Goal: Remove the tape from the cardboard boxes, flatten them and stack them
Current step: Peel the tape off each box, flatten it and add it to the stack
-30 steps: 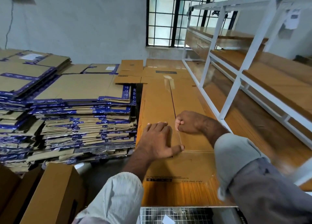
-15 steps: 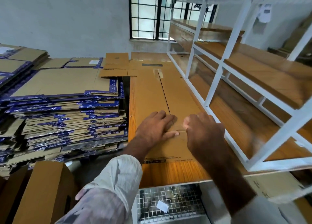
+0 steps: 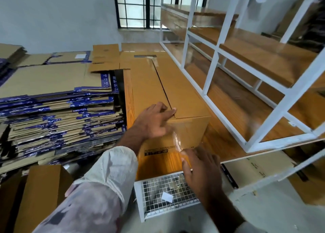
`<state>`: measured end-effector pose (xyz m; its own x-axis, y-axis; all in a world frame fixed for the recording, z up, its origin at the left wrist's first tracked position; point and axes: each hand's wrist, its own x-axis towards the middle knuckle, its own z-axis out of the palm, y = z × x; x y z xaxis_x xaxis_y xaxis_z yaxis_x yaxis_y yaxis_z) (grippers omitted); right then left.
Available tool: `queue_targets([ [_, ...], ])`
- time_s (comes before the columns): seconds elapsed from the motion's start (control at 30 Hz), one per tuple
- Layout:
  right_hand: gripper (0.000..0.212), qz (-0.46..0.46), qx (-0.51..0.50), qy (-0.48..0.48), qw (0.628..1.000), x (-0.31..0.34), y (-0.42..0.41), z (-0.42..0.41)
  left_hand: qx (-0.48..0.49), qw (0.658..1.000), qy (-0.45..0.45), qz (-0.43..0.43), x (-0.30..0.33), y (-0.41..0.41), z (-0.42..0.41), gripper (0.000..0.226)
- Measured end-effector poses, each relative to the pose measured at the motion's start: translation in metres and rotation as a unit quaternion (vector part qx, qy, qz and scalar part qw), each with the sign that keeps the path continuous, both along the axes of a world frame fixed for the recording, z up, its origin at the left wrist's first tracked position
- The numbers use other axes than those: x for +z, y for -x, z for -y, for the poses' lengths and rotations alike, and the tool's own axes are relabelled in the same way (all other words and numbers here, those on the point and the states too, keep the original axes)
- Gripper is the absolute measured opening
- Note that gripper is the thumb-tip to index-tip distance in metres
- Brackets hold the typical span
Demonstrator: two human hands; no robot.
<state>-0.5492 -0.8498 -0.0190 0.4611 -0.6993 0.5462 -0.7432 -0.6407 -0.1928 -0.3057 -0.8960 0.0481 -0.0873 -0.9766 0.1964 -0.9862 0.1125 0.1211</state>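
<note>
Clear tape strip (image 3: 176, 141) now hangs free down the near face of the cardboard box (image 3: 175, 99), pinched at its lower end by the right hand (image 3: 198, 169), fingers clamped on it. A sec ago that hand was up on the lid by the centre seam w/ the strip not yet lifted; it's since dropped toward the person, below the table edge, dragging the tape along. The seam betw. the 2 top flaps now shows as a dark open line, so the lid looks mostly unsealed; a bit of tape seems left at the far end, hard to tell. Left hand (image 3: 154, 122) stays flat on the near top corner, fingers straight, pressing the box down, gripping nothing. Box sits on the wood table (image 3: 133, 99), just beside the white rack (image 3: 211, 71). Flattened stack (image 3: 58, 99) lies left of the table. Likely next: finish the peel, drop tape in the wire basket (image 3: 158, 197) perhaps, then collapse the box.
</note>
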Motion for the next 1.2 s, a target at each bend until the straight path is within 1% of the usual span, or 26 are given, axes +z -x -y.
queue_targets([
  [0.03, 0.03, -0.005, 0.006, -0.019, 1.0, -0.006, 0.0, -0.001, 0.0, 1.0, -0.006, -0.027, 0.002, -0.002, 0.001, 0.065],
  [0.07, 0.033, -0.004, 0.013, -0.029, 0.999, -0.012, 0.001, -0.004, -0.001, 0.999, -0.006, -0.035, 0.003, -0.002, 0.002, 0.064],
  [0.17, 0.041, 0.042, 0.007, -0.01, 0.999, -0.016, 0.005, -0.016, -0.002, 1.0, 0.02, 0.011, -0.002, 0.004, 0.001, 0.073],
  [0.23, 0.047, 0.1, 0.004, 0.02, 0.995, -0.013, 0.009, -0.023, 0.012, 0.999, 0.039, 0.031, -0.008, 0.006, 0.002, 0.071],
  [0.3, 0.046, 0.131, 0.027, 0.038, 0.99, -0.004, 0.008, -0.018, 0.022, 0.998, 0.05, 0.034, -0.009, 0.007, 0.002, 0.071],
  [0.37, 0.044, 0.129, 0.03, 0.038, 0.99, 0.01, 0.002, 0.003, 0.025, 0.997, 0.052, 0.041, -0.009, 0.009, 0.001, 0.076],
  [0.43, 0.052, 0.111, -0.001, 0.031, 0.993, 0.028, -0.01, 0.036, 0.028, 0.997, 0.054, 0.046, -0.01, 0.011, 0.0, 0.082],
  [0.53, 0.07, 0.061, -0.016, -0.043, 0.997, 0.056, -0.03, 0.086, 0.019, 0.999, 0.041, 0.015, -0.008, 0.008, -0.002, 0.089],
  [0.6, 0.076, 0.011, -0.003, -0.082, 0.997, 0.065, -0.038, 0.113, 0.014, 0.999, 0.028, -0.011, -0.002, 0.005, -0.004, 0.094],
  [0.67, 0.082, -0.029, 0.0, -0.134, 0.991, 0.072, -0.04, 0.131, 0.021, 0.998, 0.023, -0.057, 0.003, 0.002, -0.006, 0.103],
  [0.73, 0.087, -0.023, 0.01, -0.183, 0.983, 0.076, -0.039, 0.138, 0.021, 0.994, 0.021, -0.105, 0.006, -0.002, -0.008, 0.11],
  [0.77, 0.088, -0.012, 0.019, -0.202, 0.979, 0.077, -0.038, 0.139, 0.019, 0.993, 0.017, -0.113, 0.007, -0.003, -0.009, 0.111],
  [0.87, 0.085, 0.02, 0.026, -0.211, 0.977, 0.073, -0.036, 0.142, 0.023, 0.995, 0.007, -0.099, 0.007, -0.001, -0.008, 0.108],
  [0.97, 0.064, 0.111, -0.025, -0.199, 0.973, 0.064, -0.028, 0.155, 0.023, 0.991, -0.001, -0.13, 0.005, 0.0, -0.001, 0.103],
  [1.07, 0.041, 0.164, -0.062, -0.18, 0.968, 0.056, -0.017, 0.17, 0.017, 0.986, 0.002, -0.164, 0.004, -0.003, 0.001, 0.09],
  [1.1, 0.043, 0.2, -0.079, -0.201, 0.956, 0.053, -0.014, 0.175, 0.017, 0.983, 0.0, -0.182, 0.004, -0.004, 0.001, 0.089],
  [1.13, 0.05, 0.251, -0.092, -0.242, 0.933, 0.049, -0.01, 0.182, 0.017, 0.98, -0.004, -0.2, 0.004, -0.004, 0.001, 0.089],
  [1.17, 0.056, 0.307, -0.103, -0.306, 0.895, 0.047, -0.007, 0.19, 0.016, 0.976, -0.005, -0.215, 0.005, -0.003, 0.002, 0.089],
  [1.2, 0.056, 0.369, -0.109, -0.382, 0.84, 0.044, -0.006, 0.197, 0.015, 0.974, -0.004, -0.227, 0.004, -0.004, 0.003, 0.088],
])
